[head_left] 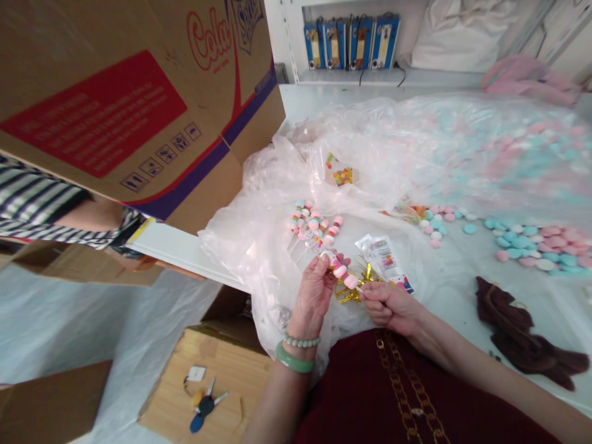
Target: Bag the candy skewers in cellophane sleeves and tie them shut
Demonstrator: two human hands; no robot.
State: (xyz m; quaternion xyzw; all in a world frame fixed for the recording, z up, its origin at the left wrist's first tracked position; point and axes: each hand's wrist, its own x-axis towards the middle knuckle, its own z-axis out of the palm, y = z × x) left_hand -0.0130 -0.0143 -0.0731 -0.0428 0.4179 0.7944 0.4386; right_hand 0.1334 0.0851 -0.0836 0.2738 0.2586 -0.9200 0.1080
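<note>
over white table [456, 311], left hand [317, 285] pinches pink candies [341, 272], right hand [391, 303] pinches a mostly hidden stick [360, 289].

Candy skewer [341, 271] was pink and white pieces in a row, held aslant over the gold tinsel strips [348, 296], thin pale end pinched. Strips were shiny, thin, splayed in a loose bunch. More candy strands [314, 221], pink, white and pale blue, lay heaped beyond the tinsel, to its left.

Keys [206, 405] lie on a wooden top [245, 376]; blue boxes [361, 43] line a shelf [439, 78].
</note>
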